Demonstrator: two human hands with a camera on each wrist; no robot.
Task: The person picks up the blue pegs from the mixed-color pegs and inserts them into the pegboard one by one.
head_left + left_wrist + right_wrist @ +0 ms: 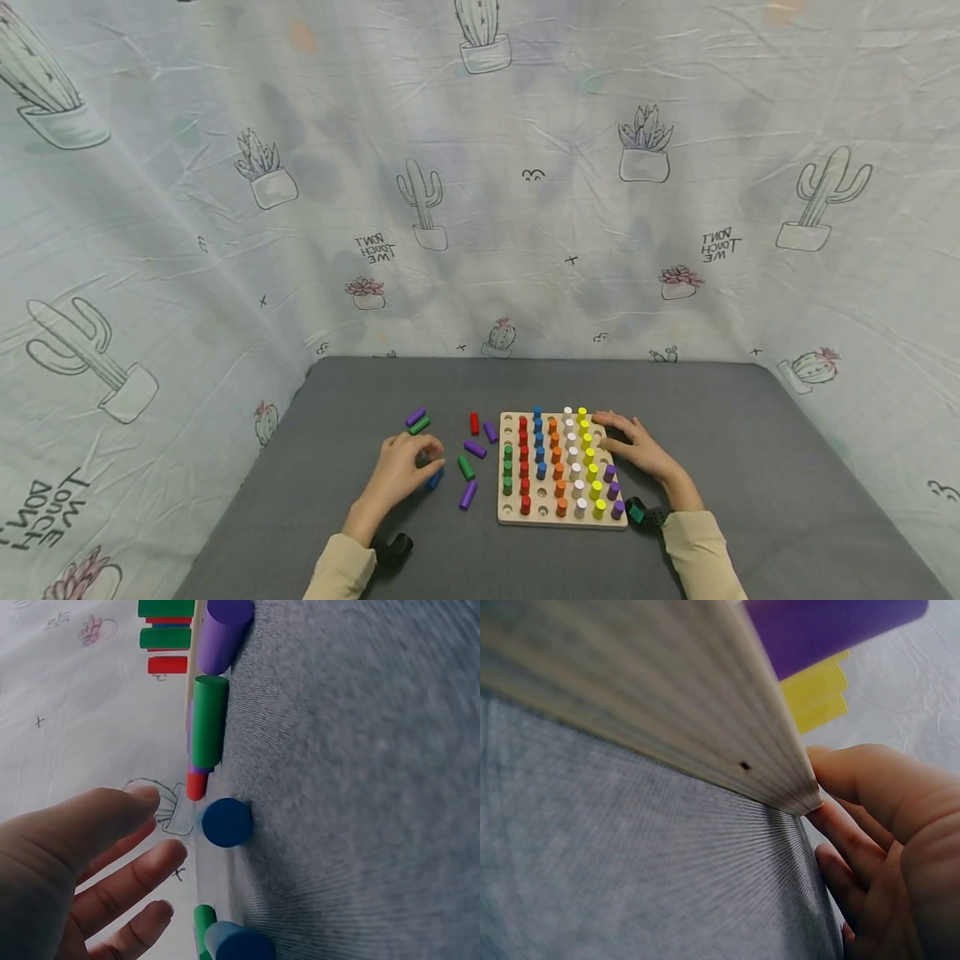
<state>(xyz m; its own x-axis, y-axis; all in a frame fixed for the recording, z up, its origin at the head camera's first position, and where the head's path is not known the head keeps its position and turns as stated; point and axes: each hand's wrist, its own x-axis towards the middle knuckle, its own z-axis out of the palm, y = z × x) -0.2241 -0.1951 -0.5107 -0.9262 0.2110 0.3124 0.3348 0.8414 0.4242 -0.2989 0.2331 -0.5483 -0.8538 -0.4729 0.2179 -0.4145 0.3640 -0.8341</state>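
Observation:
My left hand [403, 468] hovers low over the table left of the board, thumb and fingers apart with nothing between them. Just beyond its fingertips a blue peg [227, 823] lies on the cloth, end toward the left wrist camera, and a second blue peg [240, 942] lies nearby. In the head view that hand partly covers the blue pegs. My right hand [636, 444] rests at the right edge of the wooden pegboard [562, 521], thumb and fingertips touching its edge. Upright pegs fill colored columns: green, red, blue, orange, white, yellow, purple. Some holes are bare in the green and blue columns.
Loose pegs lie between left hand and board: a red peg [474, 423], a green peg [467, 467] and several purple ones, such as the purple peg [468, 495]. Farther back left, another purple peg [416, 416] touches a green one. A patterned curtain [480, 208] surrounds the grey table [750, 467].

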